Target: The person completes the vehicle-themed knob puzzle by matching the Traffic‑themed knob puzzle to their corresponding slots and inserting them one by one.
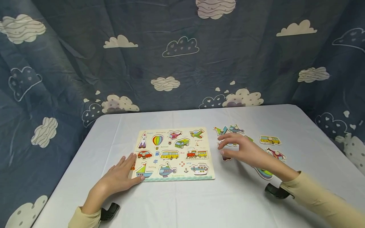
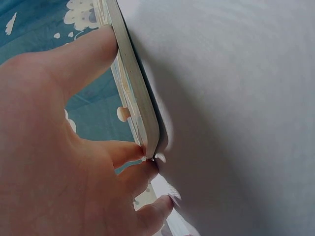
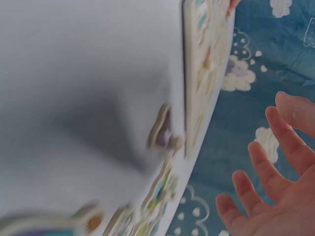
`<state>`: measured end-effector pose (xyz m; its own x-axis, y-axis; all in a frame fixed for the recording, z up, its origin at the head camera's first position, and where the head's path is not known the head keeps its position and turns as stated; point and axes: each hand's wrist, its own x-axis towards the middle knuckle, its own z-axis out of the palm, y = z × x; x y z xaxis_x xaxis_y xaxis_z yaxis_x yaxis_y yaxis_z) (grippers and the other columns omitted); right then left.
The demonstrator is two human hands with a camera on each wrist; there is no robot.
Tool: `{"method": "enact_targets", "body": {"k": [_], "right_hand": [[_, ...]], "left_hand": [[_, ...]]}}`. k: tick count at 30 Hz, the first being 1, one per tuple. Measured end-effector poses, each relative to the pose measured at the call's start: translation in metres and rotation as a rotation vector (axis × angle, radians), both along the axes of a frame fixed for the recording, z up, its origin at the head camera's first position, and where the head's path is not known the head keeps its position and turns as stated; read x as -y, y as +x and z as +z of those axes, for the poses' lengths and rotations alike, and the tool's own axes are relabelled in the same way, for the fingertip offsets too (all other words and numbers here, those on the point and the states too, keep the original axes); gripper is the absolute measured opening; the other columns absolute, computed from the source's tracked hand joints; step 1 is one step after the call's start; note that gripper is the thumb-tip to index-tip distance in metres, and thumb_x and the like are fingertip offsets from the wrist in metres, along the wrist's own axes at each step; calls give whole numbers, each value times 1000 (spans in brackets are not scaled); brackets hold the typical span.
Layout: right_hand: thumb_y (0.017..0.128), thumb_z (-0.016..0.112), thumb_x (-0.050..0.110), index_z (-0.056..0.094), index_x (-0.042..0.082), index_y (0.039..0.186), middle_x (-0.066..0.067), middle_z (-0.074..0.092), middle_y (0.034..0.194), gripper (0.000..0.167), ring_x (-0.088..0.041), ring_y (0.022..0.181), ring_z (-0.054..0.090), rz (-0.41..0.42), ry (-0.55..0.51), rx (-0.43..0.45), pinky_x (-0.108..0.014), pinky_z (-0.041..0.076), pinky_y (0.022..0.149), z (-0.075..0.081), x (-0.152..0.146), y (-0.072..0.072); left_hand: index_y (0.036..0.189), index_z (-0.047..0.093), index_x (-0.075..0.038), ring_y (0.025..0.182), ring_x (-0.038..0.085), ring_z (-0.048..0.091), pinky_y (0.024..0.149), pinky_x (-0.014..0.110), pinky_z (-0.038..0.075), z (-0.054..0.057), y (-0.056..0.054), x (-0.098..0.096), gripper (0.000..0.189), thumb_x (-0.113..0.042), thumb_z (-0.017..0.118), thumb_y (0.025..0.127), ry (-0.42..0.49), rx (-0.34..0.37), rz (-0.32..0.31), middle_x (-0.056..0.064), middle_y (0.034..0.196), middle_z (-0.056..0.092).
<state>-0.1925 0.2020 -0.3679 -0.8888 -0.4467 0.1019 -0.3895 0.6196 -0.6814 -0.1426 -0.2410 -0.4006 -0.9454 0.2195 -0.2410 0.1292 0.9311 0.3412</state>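
A wooden picture puzzle board (image 1: 210, 171) with vehicle shapes lies in the middle of the table. Its left edge and near left corner are under my left hand (image 1: 119, 175), fingers spread and fairly straight; in the left wrist view the thumb touches the board's side. A wooden knob (image 2: 123, 114) sticks up from the board. My right hand (image 1: 246, 151) hovers over loose puzzle pieces right of the board, fingers gently bent, holding nothing. Below its fingertips is a small piece (image 1: 226, 158), partly hidden. Near it lie a sailboat piece (image 1: 220, 130) and a submarine piece (image 1: 236, 129).
Farther right lie a yellow bus piece (image 1: 270, 140) and a red helicopter piece (image 1: 276, 154). A colourful rounded piece (image 1: 264, 174) sits partly under the right forearm. A white cloth covers the table (image 1: 194, 205); a dark cloud-print curtain (image 1: 176, 69) hangs behind.
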Motion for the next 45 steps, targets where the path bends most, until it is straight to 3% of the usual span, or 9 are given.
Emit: {"method": "enact_targets", "body": {"k": [9, 16, 24, 31, 38, 45], "right_hand": [[85, 79, 16, 75, 19, 100, -9, 60, 132, 16, -37, 131, 43, -45, 44, 15, -63, 34, 102, -4, -38, 6], [83, 81, 20, 77, 17, 96, -17, 55, 135, 13, -46, 131, 38, -126, 102, 4, -72, 28, 99, -13, -65, -2], [84, 80, 21, 77, 13, 93, -23, 54, 133, 13, -50, 130, 37, -218, 121, 27, -70, 30, 99, -25, -91, -11], [82, 82, 20, 77, 11, 93, -29, 55, 129, 14, -53, 126, 40, -209, 158, 16, -70, 28, 100, -36, -100, -16], [80, 82, 21, 76, 16, 83, -29, 59, 122, 9, -53, 119, 43, -236, 233, -15, -70, 30, 97, -42, -99, -17], [80, 82, 18, 74, 16, 81, -30, 57, 123, 8, -53, 118, 43, -232, 227, -21, -70, 30, 97, -45, -97, -21]], "left_hand": [[156, 22, -2, 145, 46, 14, 107, 70, 17, -1, 0, 1, 100, -65, 60, 87, -5, 4, 3, 19, 160, 21], [155, 23, -1, 145, 46, 15, 107, 71, 18, 1, 1, -1, 100, -64, 60, 87, 3, 0, -2, 20, 159, 23], [155, 24, -1, 144, 47, 15, 107, 71, 18, -1, 1, -1, 100, -64, 61, 86, 2, 9, 8, 19, 160, 22], [155, 24, -1, 144, 46, 16, 106, 71, 19, -3, 0, 0, 101, -65, 61, 86, -9, -10, 5, 19, 159, 23], [155, 25, -2, 145, 45, 15, 106, 71, 18, -3, 0, -2, 101, -64, 62, 85, -8, -2, 14, 19, 160, 23], [154, 25, -1, 144, 46, 17, 106, 71, 19, -2, 0, -3, 101, -63, 63, 84, -10, -19, 15, 19, 159, 24]]}}
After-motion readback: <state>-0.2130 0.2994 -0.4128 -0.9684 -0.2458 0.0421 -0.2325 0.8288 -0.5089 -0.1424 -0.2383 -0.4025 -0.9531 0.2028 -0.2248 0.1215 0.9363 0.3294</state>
